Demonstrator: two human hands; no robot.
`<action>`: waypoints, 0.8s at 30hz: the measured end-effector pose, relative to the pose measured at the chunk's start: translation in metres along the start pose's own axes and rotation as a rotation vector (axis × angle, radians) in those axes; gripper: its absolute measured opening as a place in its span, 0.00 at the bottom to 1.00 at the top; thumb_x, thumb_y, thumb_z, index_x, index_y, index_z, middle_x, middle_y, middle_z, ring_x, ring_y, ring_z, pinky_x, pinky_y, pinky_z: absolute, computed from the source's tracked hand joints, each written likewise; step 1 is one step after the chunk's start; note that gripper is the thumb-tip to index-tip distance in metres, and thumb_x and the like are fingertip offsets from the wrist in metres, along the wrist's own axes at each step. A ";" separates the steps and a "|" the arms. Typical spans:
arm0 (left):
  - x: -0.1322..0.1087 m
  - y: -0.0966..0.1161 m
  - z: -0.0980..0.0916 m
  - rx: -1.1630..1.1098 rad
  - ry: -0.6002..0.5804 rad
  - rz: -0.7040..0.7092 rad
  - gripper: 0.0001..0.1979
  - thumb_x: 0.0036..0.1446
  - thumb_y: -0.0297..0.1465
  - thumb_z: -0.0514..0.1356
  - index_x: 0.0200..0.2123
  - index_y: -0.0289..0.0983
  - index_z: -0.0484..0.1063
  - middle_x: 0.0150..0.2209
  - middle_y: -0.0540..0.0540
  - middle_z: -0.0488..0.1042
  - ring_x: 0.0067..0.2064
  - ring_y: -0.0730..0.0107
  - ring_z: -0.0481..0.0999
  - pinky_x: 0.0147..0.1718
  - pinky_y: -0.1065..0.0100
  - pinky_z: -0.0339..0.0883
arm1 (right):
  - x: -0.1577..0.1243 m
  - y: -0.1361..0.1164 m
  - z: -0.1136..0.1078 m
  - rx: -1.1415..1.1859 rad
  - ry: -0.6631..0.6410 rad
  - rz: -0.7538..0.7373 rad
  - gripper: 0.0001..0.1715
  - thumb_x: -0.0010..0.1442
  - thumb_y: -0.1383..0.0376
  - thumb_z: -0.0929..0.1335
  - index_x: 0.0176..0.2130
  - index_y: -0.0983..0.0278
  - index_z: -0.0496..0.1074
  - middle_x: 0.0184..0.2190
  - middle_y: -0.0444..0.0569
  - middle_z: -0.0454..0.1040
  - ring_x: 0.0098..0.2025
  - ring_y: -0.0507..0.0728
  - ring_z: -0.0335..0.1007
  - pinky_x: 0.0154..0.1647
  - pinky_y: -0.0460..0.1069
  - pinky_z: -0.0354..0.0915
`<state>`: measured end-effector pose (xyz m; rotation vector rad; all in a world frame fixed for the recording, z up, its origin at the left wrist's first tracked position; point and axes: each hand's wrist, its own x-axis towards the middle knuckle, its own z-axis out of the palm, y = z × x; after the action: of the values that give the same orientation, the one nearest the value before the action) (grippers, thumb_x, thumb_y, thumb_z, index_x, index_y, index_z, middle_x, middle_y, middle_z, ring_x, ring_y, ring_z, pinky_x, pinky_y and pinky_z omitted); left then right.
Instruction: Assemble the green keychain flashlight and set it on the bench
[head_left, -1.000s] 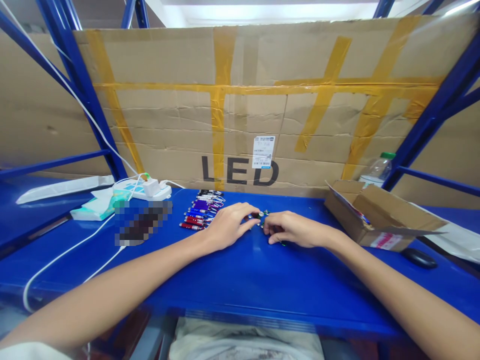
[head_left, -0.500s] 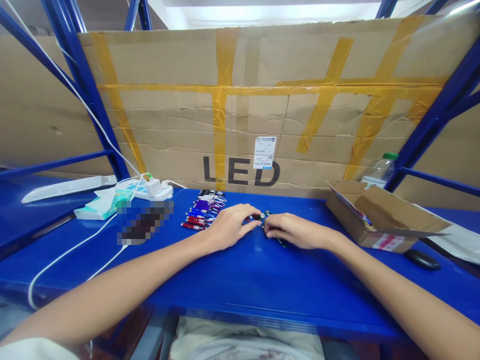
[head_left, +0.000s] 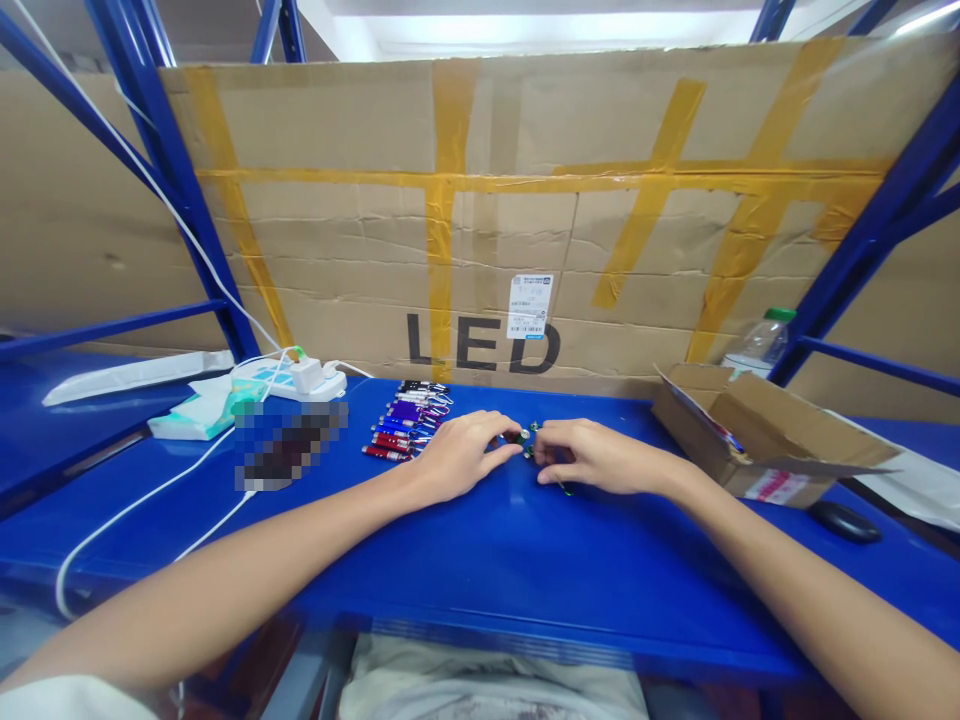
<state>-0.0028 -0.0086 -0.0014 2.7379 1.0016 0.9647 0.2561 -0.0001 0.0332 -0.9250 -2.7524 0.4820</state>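
Several small green keychain flashlights [head_left: 529, 441] lie between my two hands on the blue tabletop, mostly hidden by the fingers. My left hand [head_left: 463, 453] is curved round their left ends, thumb and fingertips at them. From the other side my right hand [head_left: 592, 456] curls its fingers over them, the thumb a little apart; a bit of green clip shows below it. Left of my left hand, a row of keychain flashlights [head_left: 405, 418] in black, silver, purple, blue and red lies side by side, clips toward the right.
An open cardboard box [head_left: 780, 482] stands at right, with a black mouse [head_left: 845, 521] before it and a bottle [head_left: 763, 340] behind. At left are a power strip [head_left: 330, 384], white cables, a tissue pack [head_left: 191, 415] and a blurred dark object [head_left: 292, 450]. A large carton [head_left: 337, 260] closes the back.
My right hand has shifted slightly to the right and its thumb has parted from the fingers, so more of the green flashlights shows. My left hand stays almost still.
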 end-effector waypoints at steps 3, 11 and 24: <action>0.000 0.000 0.000 0.002 -0.010 -0.014 0.11 0.71 0.34 0.63 0.53 0.39 0.78 0.49 0.44 0.83 0.50 0.59 0.82 0.51 0.61 0.73 | -0.001 -0.002 -0.002 -0.037 -0.053 0.012 0.05 0.68 0.64 0.73 0.39 0.62 0.75 0.40 0.50 0.78 0.44 0.60 0.72 0.47 0.53 0.63; -0.001 0.000 0.000 0.024 -0.048 -0.022 0.11 0.72 0.34 0.63 0.53 0.39 0.78 0.49 0.44 0.83 0.50 0.59 0.82 0.51 0.62 0.73 | 0.000 0.002 0.002 -0.031 0.043 0.015 0.02 0.65 0.69 0.70 0.39 0.62 0.73 0.38 0.48 0.78 0.41 0.59 0.70 0.45 0.52 0.63; -0.001 0.002 0.003 0.007 -0.089 -0.003 0.08 0.71 0.35 0.63 0.49 0.40 0.78 0.46 0.46 0.83 0.46 0.61 0.82 0.45 0.65 0.71 | 0.002 -0.013 0.000 0.164 0.281 -0.048 0.14 0.72 0.54 0.69 0.43 0.62 0.74 0.40 0.50 0.78 0.38 0.57 0.71 0.41 0.51 0.66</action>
<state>-0.0004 -0.0102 -0.0037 2.7573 0.9961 0.8315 0.2473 -0.0087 0.0383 -0.8164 -2.4364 0.5169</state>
